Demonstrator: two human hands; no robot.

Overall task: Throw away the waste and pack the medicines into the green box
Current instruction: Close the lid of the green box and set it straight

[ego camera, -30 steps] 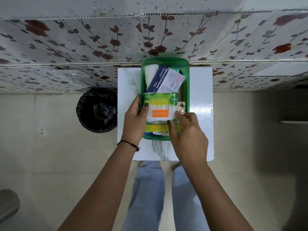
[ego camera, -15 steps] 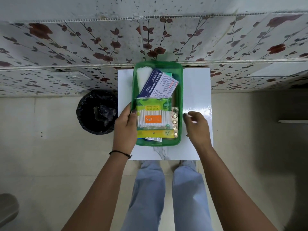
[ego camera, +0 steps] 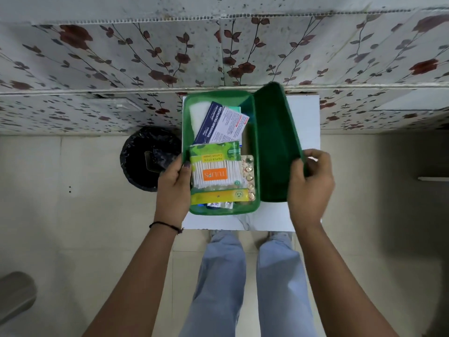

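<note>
The green box (ego camera: 220, 210) stands on a small white table (ego camera: 267, 220). Inside lie a pack of cotton swabs (ego camera: 215, 175), a blue-and-white medicated dressings packet (ego camera: 222, 125), a white pad (ego camera: 198, 113) and a blister strip of pills (ego camera: 249, 175). My left hand (ego camera: 173, 188) grips the box's left wall. My right hand (ego camera: 309, 186) holds the dark green lid (ego camera: 273, 142) by its right edge, tilted up beside the box.
A bin lined with a black bag (ego camera: 150, 158) sits on the floor left of the table. A wall with floral panels (ego camera: 145, 57) runs behind the table. My legs (ego camera: 245, 283) are below the table's near edge.
My right hand left the box's contents, moved right and now holds the green lid up beside the box. The box shifted slightly left. My left hand stays on the left wall.
</note>
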